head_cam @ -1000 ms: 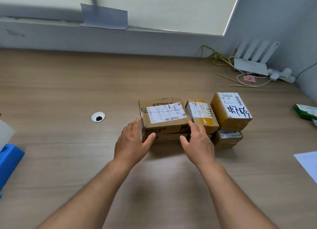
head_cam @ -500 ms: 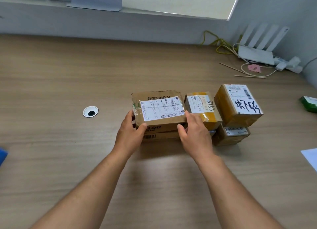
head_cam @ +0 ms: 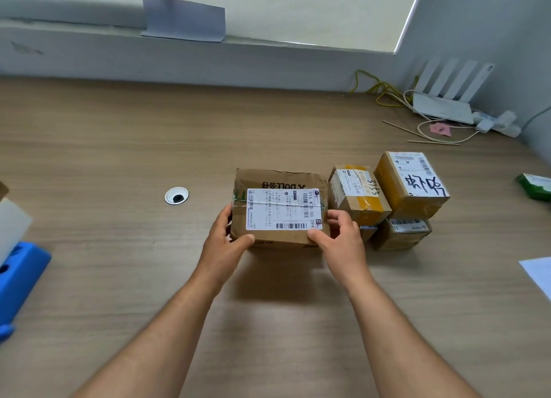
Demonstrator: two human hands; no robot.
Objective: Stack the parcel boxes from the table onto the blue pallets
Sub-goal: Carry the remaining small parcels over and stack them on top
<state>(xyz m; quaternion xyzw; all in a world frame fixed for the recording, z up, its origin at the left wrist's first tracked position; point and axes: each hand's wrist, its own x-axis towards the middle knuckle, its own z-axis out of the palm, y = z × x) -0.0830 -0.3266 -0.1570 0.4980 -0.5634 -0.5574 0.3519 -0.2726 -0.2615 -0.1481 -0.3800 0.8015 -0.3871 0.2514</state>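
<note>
blue pallet point(head_cam: 21, 278) at near left edge of table point(head_cam: 119, 147). left hand point(head_cam: 225, 244) and right hand point(head_cam: 343, 242) each grip an end of the brown parcel box point(head_cam: 280, 210), fingers curled round its sides, thumbs on the near edge. box is mid-table, label up; can't tell if it's lifted. just right of it yellow-taped box point(head_cam: 357, 195), then scribbled box point(head_cam: 413, 183) stacked on a lower box point(head_cam: 399, 233). router point(head_cam: 442, 108) in far right corner.

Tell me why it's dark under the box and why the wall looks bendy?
Head view: the dark patch on the table is shadow from the big box, left hand and right hand; head view again: the wide-angle lens bows the window ledge.
</note>
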